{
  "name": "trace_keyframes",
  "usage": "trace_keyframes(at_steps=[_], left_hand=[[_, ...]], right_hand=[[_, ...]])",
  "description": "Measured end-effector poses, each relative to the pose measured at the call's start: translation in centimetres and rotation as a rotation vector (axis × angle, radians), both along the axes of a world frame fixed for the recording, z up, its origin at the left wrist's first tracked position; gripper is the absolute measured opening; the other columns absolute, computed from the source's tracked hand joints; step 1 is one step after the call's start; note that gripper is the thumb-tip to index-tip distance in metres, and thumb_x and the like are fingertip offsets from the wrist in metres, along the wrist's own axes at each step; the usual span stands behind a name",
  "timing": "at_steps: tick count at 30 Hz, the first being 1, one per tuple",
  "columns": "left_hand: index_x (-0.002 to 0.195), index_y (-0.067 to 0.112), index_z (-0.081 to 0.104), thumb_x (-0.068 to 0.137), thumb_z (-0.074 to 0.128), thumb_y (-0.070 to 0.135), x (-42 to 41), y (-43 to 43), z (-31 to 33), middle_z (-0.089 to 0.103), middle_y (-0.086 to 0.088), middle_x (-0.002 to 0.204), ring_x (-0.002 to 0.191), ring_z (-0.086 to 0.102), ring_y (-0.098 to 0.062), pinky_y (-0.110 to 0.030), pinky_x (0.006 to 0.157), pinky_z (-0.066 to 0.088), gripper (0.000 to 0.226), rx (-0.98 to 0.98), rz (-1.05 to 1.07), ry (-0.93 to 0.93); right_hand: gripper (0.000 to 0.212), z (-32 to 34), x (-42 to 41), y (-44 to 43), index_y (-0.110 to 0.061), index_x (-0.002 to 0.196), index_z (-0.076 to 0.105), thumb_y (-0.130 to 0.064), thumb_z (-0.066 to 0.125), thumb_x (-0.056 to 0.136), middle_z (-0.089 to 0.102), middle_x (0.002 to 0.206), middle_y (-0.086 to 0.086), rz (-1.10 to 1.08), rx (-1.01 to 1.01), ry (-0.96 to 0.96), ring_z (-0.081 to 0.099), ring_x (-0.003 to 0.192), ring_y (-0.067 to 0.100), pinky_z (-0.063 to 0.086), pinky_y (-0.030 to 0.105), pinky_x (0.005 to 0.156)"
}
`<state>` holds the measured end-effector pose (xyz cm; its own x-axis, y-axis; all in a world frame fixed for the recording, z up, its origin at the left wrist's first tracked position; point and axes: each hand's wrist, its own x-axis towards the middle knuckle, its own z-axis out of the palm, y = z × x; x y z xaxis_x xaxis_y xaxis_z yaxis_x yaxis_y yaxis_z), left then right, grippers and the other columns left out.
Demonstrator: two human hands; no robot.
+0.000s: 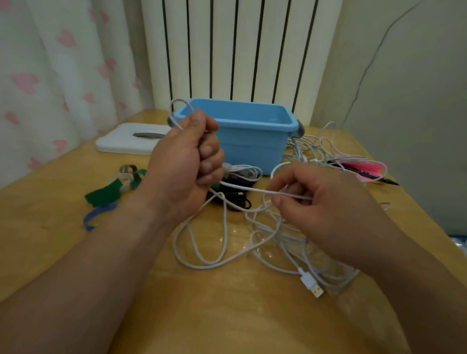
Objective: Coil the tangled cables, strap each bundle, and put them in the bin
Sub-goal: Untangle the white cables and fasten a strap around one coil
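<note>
You are coiling the white cable (253, 190) in front of the blue bin (255, 139).
Your left hand (185, 159) is gripping a loop in a curled fist to anchor it, while your right hand (317, 203) is pinching the taut strand between thumb and forefinger, likely to feed slack; the rest is lying tangled on the table (214, 329).

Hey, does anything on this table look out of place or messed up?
Only the cables: a white cable sprawls tangled mid-table, and a second tangle right of the blue bin lies over a black pen. Nothing looks spilled or broken.
</note>
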<state>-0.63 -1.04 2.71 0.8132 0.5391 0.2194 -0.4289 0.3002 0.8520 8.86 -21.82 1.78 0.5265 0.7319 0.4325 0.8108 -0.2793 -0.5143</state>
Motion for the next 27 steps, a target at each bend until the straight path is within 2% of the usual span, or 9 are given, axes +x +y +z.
trace_keyframes(at_steps=[3, 6, 8, 11, 14, 18, 23, 25, 27], left_hand=[[0.106, 0.017, 0.057, 0.116, 0.041, 0.038, -0.3, 0.9, 0.1, 0.036, 0.003, 0.063, 0.049, 0.025, -0.010, -0.023, 0.040, 0.022, 0.028, 0.073, 0.045, 0.028], [0.114, 0.016, 0.057, 0.116, 0.041, 0.039, -0.6, 1.5, 0.3, 0.038, 0.001, 0.063, 0.048, 0.024, -0.012, -0.024, 0.039, 0.022, 0.028, 0.156, 0.088, 0.071], [0.105, 0.017, 0.058, 0.115, 0.043, 0.041, -0.8, 1.5, 0.2, 0.039, 0.000, 0.062, 0.046, 0.024, -0.013, -0.025, 0.040, 0.026, 0.030, 0.209, 0.071, 0.133], [0.090, 0.018, 0.056, 0.114, 0.046, 0.042, -0.8, 0.6, -0.1, 0.045, -0.002, 0.064, 0.047, 0.030, -0.013, -0.027, 0.045, 0.035, 0.035, 0.250, -0.012, 0.220], [0.088, 0.013, 0.058, 0.114, 0.047, 0.035, -0.4, -0.4, -0.3, 0.058, -0.007, 0.073, 0.053, 0.042, -0.013, -0.023, 0.044, 0.035, 0.036, 0.296, -0.066, 0.241], [0.101, 0.008, 0.065, 0.114, 0.046, 0.035, -0.3, -1.2, -0.5, 0.069, -0.011, 0.083, 0.056, 0.047, -0.014, -0.018, 0.041, 0.034, 0.035, 0.401, -0.135, 0.270], [0.106, 0.014, 0.070, 0.114, 0.045, 0.038, -0.4, -2.5, -0.8, 0.070, -0.014, 0.078, 0.051, 0.042, -0.017, -0.026, 0.050, 0.036, 0.035, 0.564, -0.233, 0.262], [0.106, 0.019, 0.071, 0.114, 0.046, 0.038, -0.4, -2.4, -0.8, 0.068, -0.015, 0.074, 0.047, 0.040, -0.017, -0.031, 0.052, 0.035, 0.032, 0.578, -0.232, 0.240], [0.109, 0.016, 0.068, 0.115, 0.045, 0.036, -0.4, -2.2, -0.8, 0.068, -0.016, 0.072, 0.043, 0.039, -0.015, -0.030, 0.050, 0.034, 0.032, 0.579, -0.214, 0.230]], right_hand=[[0.012, 0.1, 0.3, -0.5, -0.038, 0.090, 0.070, -0.026, 0.072, 0.091, 0.069, 0.079, -0.016, -0.036, -0.083, -0.055, 0.065, 0.072, 0.005, 0.056, 0.040, 0.065], [0.007, 0.2, 0.5, -1.2, -0.035, 0.086, 0.071, -0.032, 0.074, 0.092, 0.069, 0.076, -0.015, -0.056, -0.094, -0.035, 0.064, 0.068, 0.007, 0.052, 0.033, 0.060], [0.008, 0.6, 0.6, -1.8, -0.033, 0.085, 0.073, -0.034, 0.077, 0.092, 0.069, 0.070, -0.009, -0.024, -0.014, 0.043, 0.063, 0.061, 0.008, 0.050, 0.029, 0.056], [0.005, 1.4, 0.5, -2.2, -0.022, 0.087, 0.077, -0.023, 0.079, 0.092, 0.067, 0.061, -0.002, 0.049, 0.214, 0.222, 0.061, 0.053, 0.010, 0.050, 0.020, 0.052], [0.004, 1.7, 0.4, -2.1, -0.015, 0.091, 0.076, -0.018, 0.076, 0.094, 0.063, 0.059, 0.000, 0.081, 0.322, 0.271, 0.058, 0.053, 0.009, 0.050, 0.021, 0.055], [0.003, 1.0, 0.3, -1.6, -0.029, 0.094, 0.078, -0.028, 0.076, 0.095, 0.065, 0.068, 0.006, 0.044, 0.362, 0.166, 0.057, 0.059, 0.018, 0.049, 0.032, 0.056], [0.005, 0.6, -0.7, -0.7, -0.028, 0.098, 0.077, -0.031, 0.074, 0.097, 0.070, 0.075, -0.007, -0.005, 0.464, -0.098, 0.065, 0.069, 0.016, 0.050, 0.023, 0.062], [0.023, 0.3, -0.4, -0.6, -0.026, 0.090, 0.075, -0.048, 0.070, 0.096, 0.067, 0.072, -0.009, -0.093, 0.447, -0.174, 0.061, 0.067, 0.014, 0.046, 0.024, 0.059], [0.044, 0.0, 0.3, -0.6, -0.024, 0.078, 0.068, -0.065, 0.064, 0.093, 0.058, 0.062, -0.009, -0.207, 0.375, -0.191, 0.054, 0.060, 0.013, 0.042, 0.030, 0.055]])
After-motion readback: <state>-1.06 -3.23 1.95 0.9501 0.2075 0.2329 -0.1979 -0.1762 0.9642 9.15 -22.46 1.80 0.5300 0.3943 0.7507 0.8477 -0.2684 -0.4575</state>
